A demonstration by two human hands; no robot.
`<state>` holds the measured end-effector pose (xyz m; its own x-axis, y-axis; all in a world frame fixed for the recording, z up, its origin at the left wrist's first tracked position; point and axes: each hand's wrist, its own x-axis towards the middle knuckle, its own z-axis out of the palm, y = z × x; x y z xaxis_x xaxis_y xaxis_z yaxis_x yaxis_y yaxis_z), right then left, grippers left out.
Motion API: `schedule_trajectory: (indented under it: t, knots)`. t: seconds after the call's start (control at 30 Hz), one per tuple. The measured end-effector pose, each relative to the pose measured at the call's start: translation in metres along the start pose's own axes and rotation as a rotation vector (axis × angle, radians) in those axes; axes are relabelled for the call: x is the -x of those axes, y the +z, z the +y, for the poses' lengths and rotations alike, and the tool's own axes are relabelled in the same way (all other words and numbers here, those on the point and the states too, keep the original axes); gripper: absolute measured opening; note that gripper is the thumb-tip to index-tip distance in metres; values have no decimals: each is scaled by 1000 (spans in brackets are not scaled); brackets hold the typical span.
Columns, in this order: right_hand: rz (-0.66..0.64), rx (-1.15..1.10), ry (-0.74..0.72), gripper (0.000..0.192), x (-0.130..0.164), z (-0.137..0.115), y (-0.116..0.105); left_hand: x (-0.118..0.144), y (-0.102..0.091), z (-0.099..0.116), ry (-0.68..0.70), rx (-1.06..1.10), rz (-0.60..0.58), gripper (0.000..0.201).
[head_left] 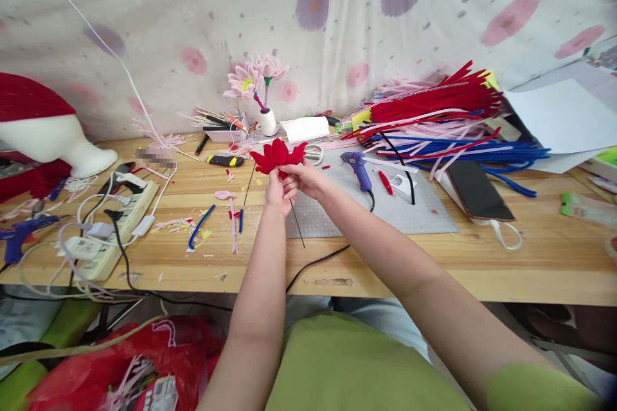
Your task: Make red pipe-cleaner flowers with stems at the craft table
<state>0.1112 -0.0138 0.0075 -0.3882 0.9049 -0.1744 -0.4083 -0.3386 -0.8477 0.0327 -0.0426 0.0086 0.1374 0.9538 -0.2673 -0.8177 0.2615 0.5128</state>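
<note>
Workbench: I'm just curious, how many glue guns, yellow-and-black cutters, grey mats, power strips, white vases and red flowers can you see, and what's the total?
Glue guns: 2
Yellow-and-black cutter: 1
Grey mat: 1
Power strip: 1
White vase: 1
Red flower: 1
Total: 7

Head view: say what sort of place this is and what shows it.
Probably a craft workbench: a glue gun lies on a grey cutting mat, bundled red fuzzy stems sit behind, and a red fuzzy flower is in hand.
</note>
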Motion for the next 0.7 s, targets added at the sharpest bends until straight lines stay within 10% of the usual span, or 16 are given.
schedule_trajectory:
  t: [0.7]
  knots:
    - [57,-52,34,36,-11,2,-8,-4,-8,-8,32,-48,-43,36]
